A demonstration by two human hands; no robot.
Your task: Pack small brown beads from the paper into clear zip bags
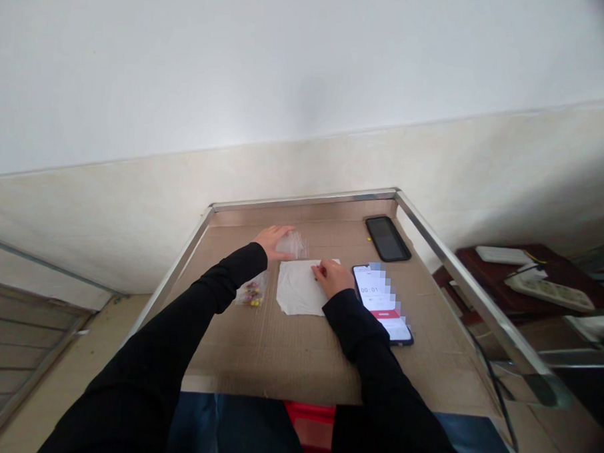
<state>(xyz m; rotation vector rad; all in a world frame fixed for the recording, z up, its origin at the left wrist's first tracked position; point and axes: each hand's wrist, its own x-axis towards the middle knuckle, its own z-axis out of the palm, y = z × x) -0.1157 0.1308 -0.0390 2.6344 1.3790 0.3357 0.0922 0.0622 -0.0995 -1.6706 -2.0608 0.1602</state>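
Observation:
My left hand (271, 240) lies flat with fingers stretched out, resting on a clear plastic bag (294, 243) at the far side of a cardboard-covered table (286, 353). My right hand (332, 277) is curled, fingertips pressed onto the right edge of a white sheet (298, 290) lying flat in the middle. Whether the fingers pinch anything small is hidden. A small clear bag of coloured beads (252, 294) sits just left of the sheet, beside my left forearm.
A lit phone (383, 302) showing a timer lies right of my right hand. A dark phone (387, 238) lies at the far right corner. A metal rim (303, 200) frames the table. A side stand with a power strip (547, 288) stands to the right.

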